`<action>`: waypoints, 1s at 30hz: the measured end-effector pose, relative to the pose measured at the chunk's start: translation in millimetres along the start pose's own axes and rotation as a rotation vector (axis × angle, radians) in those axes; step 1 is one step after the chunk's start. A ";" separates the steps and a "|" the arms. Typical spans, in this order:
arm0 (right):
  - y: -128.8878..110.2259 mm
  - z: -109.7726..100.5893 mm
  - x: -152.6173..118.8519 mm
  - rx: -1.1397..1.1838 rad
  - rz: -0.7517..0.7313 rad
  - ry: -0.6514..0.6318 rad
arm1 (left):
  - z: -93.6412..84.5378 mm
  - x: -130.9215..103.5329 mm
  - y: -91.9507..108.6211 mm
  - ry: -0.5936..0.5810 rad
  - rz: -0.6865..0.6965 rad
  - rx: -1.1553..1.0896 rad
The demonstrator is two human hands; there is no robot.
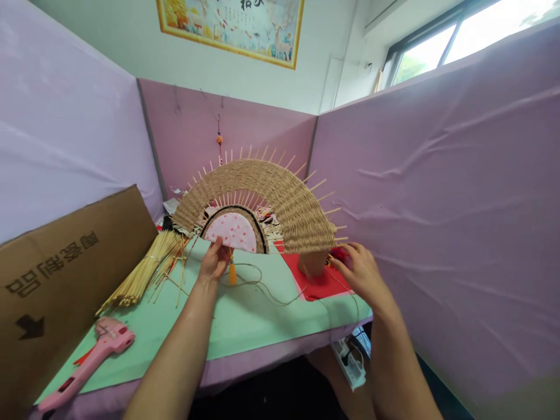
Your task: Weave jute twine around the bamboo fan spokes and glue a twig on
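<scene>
A woven fan (258,175) of tan cord on thin sticks is held upright above the table, with bare stick ends showing along its outer edge. Its half-round base (231,229) is pink with small red marks and a black rim. My left hand (215,261) grips this base at its lower edge, thumb in front. At the fan's lower right corner is my right hand (361,273), its fingertips close to the end sticks; whether they pinch anything is unclear. A yellow tassel (233,273) hangs beside my left hand. Loose cord (275,300) trails across the table.
On the left lie a bundle of sticks (142,271) and a pink tool (90,364), beside a cardboard sheet (65,280). Red cloth (321,286) lies under the fan's right side. A power strip (350,361) is below the table's (245,332) front edge.
</scene>
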State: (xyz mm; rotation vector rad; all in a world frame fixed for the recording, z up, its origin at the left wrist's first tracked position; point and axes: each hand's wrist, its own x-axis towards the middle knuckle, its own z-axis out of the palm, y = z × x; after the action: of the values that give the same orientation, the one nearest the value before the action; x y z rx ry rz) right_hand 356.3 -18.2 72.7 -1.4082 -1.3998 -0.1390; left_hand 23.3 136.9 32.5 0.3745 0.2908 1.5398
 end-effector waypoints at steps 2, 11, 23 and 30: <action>-13.0 19.6 -15.9 0.042 0.014 -0.024 | 4.2 1.5 -1.7 -0.011 0.032 -0.005; -57.9 90.3 5.3 1.028 0.379 0.177 | 11.4 -0.7 -8.5 -0.042 0.068 0.011; -44.3 95.7 -5.0 1.136 0.506 0.230 | 1.0 4.5 -7.1 0.039 0.097 -0.021; -39.8 86.2 7.3 1.135 0.526 0.328 | -1.9 4.6 -8.1 0.052 0.083 -0.028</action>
State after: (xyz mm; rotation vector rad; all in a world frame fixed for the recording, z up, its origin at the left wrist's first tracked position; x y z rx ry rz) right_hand 278.7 36.6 66.3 -0.6769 -0.5745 0.6476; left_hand 30.1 141.7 27.7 0.3291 0.2971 1.6356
